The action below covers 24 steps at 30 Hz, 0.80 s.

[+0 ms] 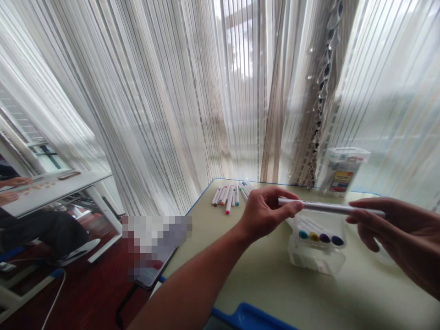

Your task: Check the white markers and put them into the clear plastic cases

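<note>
A white marker pen (325,207) with dark ends lies level in the air between my hands. My left hand (271,205) pinches one end of it between thumb and fingers. At the other end, my right hand (395,222) grips it in the same way. Just below stands a clear plastic case (316,263) with several markers inside, their teal, yellow, purple and dark blue ends (319,237) facing me. Beyond my left hand, several loose white markers (227,197) with coloured tips rest on the table.
The pale green table (206,229) has a blue edge. A second clear container (344,172) with a label stands at the back right. A blue tray-like piece (254,316) is at the front. String curtains (154,91) hang behind; another person's hands (15,188) are at a white table (58,188) on the left.
</note>
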{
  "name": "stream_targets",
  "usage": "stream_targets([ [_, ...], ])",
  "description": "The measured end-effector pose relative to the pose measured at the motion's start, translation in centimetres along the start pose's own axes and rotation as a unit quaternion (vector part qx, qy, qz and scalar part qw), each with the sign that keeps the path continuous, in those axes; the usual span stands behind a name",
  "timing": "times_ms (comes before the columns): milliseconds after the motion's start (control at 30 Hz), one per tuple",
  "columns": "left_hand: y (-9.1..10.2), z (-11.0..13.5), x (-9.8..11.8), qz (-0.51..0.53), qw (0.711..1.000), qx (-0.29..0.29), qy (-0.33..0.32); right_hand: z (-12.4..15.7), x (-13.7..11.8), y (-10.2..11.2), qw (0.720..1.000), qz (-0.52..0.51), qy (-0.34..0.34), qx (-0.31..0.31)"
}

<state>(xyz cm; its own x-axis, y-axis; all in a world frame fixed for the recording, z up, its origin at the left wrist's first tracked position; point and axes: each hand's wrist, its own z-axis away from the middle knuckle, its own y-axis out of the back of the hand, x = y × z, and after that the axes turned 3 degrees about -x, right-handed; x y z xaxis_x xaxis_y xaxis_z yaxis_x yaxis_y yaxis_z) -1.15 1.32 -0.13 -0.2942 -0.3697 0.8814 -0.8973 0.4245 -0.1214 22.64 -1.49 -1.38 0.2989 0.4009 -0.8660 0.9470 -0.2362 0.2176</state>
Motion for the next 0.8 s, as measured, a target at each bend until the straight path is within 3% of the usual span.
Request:
stream_targets([
  [167,0.0,-0.1,0.2,-0.021,1.0,0.006,-0.003,0.0,0.2,-0.1,0.999,-0.047,-0.003,-0.014],
  [333,-0.1,0.1,1.0,-0.066,0.998,0.017,0.007,0.1,-0.8,-0.6,0.983,-0.173,0.014,-0.058],
  [500,0.4,-0.1,1.1,-0.034,0.999,0.017,0.01,-0.2,-1.6,-0.6,0.967,-0.239,0.012,-0.083],
  [800,0.3,0.1,0.7,0.036,0.999,0.031,0.024,0.0,-1.9,-0.5,0.963,-0.261,-0.052,-0.036],
])
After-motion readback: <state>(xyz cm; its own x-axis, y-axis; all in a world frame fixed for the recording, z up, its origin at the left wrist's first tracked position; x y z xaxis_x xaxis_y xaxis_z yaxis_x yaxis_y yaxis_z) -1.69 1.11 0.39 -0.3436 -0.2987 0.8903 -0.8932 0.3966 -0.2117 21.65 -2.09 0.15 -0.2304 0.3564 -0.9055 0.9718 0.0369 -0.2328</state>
